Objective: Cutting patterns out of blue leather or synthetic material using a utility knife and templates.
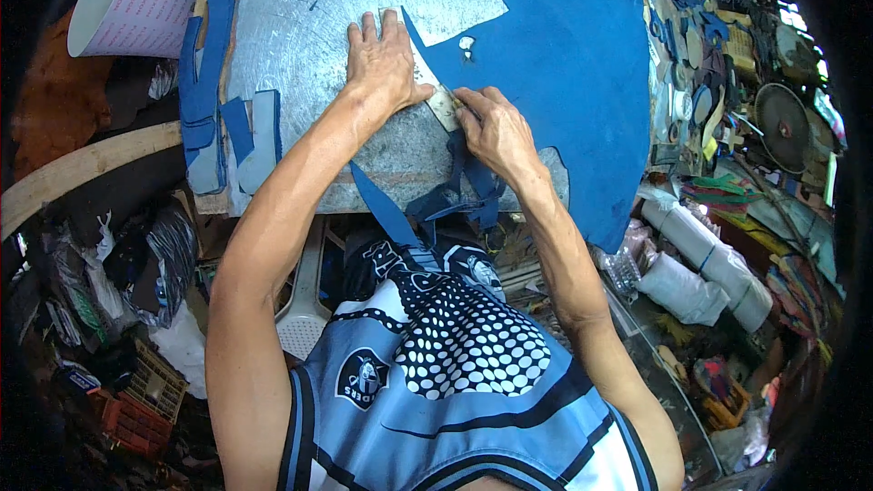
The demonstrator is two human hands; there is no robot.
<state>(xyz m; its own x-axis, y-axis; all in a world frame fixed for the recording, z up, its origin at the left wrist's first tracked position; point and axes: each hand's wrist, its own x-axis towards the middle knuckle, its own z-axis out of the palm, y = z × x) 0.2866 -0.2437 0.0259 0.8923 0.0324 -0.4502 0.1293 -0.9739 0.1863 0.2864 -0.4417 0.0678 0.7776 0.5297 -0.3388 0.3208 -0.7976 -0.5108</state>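
My left hand [386, 65] lies with its fingers stretched out, pressing on a narrow pale template strip [444, 111] on the metal-topped table [300, 36]. The strip runs slantwise along the edge of a large blue sheet of material [573, 55]. At the strip's near end, my right hand [496, 132] is closed round something small, mostly hidden by the fingers. A thin blue offcut [382, 205] hangs over the table's front edge. Crumpled blue scraps [464, 184] lie beneath my right hand. A small white piece [466, 44] sits on the blue sheet.
Blue cut strips [207, 82] are piled at the table's left edge, beside smaller blue pieces [264, 127]. A white cylindrical bin [136, 5] stands far left. Wrapped rolls [696, 255] lie at the right, below a round fan [782, 127]. A stool [305, 327] is beside me.
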